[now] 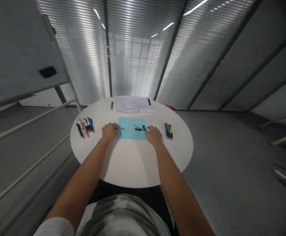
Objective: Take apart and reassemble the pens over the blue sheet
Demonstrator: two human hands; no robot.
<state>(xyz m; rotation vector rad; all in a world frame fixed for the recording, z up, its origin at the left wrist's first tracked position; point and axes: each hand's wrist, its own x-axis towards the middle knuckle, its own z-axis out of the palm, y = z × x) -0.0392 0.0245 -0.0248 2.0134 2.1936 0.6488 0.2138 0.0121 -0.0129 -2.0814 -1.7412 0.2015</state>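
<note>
A light-blue sheet (130,135) lies on the round white table, with small parts that look like pieces of pens on it. My left hand (110,131) rests at the sheet's left edge, fingers closed together; what they pinch is too small to name. Just right of its fingertips lie tiny dark bits (123,129). At the sheet's right edge is my right hand (154,135), its fingers also drawn together, their contents unclear. Close to it lie a green piece (144,128), a short black barrel (138,129) and a thin dark stick (137,126).
Several pens (86,126) lie in a row at the table's left side, and another group of pens (169,131) at the right. A stack of papers (133,105) sits at the far edge, beside a small dark object (112,105). A white-framed board (22,49) stands left.
</note>
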